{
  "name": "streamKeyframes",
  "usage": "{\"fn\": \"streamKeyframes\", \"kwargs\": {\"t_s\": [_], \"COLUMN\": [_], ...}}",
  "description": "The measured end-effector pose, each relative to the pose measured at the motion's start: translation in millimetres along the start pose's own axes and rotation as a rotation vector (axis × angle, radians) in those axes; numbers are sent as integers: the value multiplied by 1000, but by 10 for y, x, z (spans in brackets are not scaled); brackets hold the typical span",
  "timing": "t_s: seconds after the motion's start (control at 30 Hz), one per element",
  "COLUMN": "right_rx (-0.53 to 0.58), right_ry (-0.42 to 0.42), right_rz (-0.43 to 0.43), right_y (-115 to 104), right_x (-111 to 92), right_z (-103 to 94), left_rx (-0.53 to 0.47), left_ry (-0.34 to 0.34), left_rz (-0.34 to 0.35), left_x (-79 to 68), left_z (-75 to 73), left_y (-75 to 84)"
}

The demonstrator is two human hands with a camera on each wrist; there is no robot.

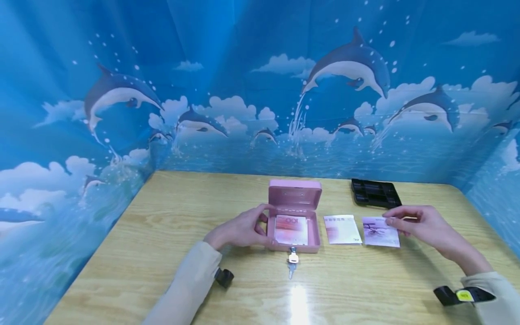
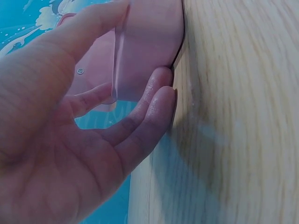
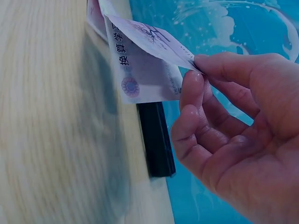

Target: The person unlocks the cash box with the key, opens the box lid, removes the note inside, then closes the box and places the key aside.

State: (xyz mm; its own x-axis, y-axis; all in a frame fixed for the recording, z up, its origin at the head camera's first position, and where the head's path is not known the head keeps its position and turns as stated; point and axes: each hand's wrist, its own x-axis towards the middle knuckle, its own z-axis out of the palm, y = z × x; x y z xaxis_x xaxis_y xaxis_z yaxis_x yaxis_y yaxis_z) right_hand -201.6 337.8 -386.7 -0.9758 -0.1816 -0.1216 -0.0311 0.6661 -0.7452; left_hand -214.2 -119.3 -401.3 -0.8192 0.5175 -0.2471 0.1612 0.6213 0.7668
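A pink cash box stands with its lid raised, and a reddish banknote lies inside. My left hand holds the box by its left side; the left wrist view shows the thumb and fingers spread along the pink wall. A folded purple banknote is pinched at its upper right corner between the thumb and fingers of my right hand. In the right wrist view that note hangs partly unfolded. Between it and the box lies another folded banknote.
Behind the notes, a black compartment tray lies near the table's back edge. Keys hang from the lock at the box's front. A blue dolphin-print curtain encloses the wooden table at the back and sides.
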Motion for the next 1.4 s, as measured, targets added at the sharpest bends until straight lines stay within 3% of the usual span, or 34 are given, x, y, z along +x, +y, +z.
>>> {"fn": "streamKeyframes", "kwargs": {"t_s": [0.33,0.63,1.1,1.4], "right_rx": [-41,-99,-382,-470], "right_ry": [-12,6,76,90], "right_rz": [34,13,-128,-191], "right_y": [115,190,185,242], "right_x": [63,133,294,353], "right_z": [8,41,158,208], "left_rx": [-10,-2,-6,-10], "left_ry": [3,-2,-4,-5], "left_rz": [-12,-9,5,11], "left_x": [-9,-8,5,6], "left_z": [-10,-10,-3,-9], "left_y": [20,17,0,-2]}}
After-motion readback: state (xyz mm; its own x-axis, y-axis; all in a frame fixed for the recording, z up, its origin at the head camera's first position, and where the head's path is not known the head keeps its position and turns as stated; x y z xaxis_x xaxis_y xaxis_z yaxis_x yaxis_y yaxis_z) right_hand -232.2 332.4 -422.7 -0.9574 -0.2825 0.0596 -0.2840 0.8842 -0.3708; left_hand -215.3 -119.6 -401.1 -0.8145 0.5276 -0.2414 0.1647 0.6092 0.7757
